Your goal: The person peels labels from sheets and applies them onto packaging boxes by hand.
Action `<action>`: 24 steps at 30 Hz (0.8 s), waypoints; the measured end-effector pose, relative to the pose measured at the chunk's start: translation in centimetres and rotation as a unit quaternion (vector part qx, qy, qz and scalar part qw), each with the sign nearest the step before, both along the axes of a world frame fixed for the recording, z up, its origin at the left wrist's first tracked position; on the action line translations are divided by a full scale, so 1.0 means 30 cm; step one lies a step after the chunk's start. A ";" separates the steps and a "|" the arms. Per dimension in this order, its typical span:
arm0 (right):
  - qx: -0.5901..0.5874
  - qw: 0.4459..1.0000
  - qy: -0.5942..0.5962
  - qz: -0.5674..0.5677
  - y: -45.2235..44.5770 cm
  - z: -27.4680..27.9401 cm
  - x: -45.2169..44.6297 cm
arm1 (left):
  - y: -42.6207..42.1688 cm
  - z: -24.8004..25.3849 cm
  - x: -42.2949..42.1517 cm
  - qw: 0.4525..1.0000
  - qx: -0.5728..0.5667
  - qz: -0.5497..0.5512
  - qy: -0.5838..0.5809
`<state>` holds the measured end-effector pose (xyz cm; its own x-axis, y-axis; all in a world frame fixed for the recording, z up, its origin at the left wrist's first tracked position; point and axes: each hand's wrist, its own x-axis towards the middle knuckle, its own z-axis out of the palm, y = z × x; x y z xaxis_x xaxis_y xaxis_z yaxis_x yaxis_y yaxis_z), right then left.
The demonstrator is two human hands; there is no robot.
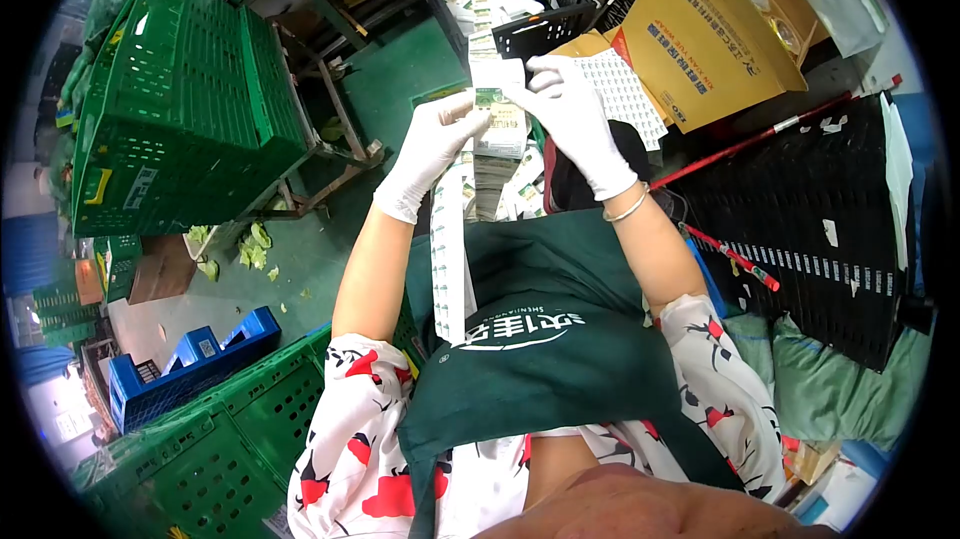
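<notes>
My left hand [440, 144], in a white glove, is closed with thumb and fingers at the left edge of a printed card [503, 134]. My right hand [573, 117], also gloved, pinches a small green-and-white label [489, 97] at the card's upper end. Below the card sits a stack of similar cards [490, 189], partly hidden. A long strip of printed labels [447, 249] hangs down over the dark green apron [540, 339] beneath my left wrist. Loose printed cards [525, 189] lie right of the stack.
Ahead stands a black crate [545, 34] with many printed cards. Right of it are a sticker sheet [620, 94], a cardboard box [690, 39] and stacked black crates [810, 229]. Green crates [180, 109] stand left; a blue crate [195, 369] lies lower left. Leaf scraps [255, 244] litter the floor.
</notes>
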<state>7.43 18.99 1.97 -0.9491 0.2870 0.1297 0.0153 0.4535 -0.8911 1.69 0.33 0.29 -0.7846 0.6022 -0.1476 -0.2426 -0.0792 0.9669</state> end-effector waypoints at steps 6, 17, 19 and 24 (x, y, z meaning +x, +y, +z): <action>-0.046 0.946 -0.155 0.283 0.049 0.069 0.063 | -0.016 -0.035 -0.056 0.999 -0.048 0.024 -0.001; -0.075 0.985 0.077 0.134 0.001 0.056 -0.014 | 0.034 -0.047 0.005 0.999 -0.022 -0.029 0.035; 0.047 0.990 0.106 0.083 -0.004 0.038 -0.024 | 0.030 -0.051 -0.002 0.998 -0.034 -0.037 0.042; 0.152 0.986 0.029 -0.059 0.045 -0.005 -0.014 | 0.021 0.015 0.009 0.999 -0.026 0.030 0.023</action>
<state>7.01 20.33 1.82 -0.9000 0.3339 0.2801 0.0368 0.6985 -0.7146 1.96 0.98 0.72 -0.8263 0.5456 -0.1401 -0.1935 -0.0413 0.9802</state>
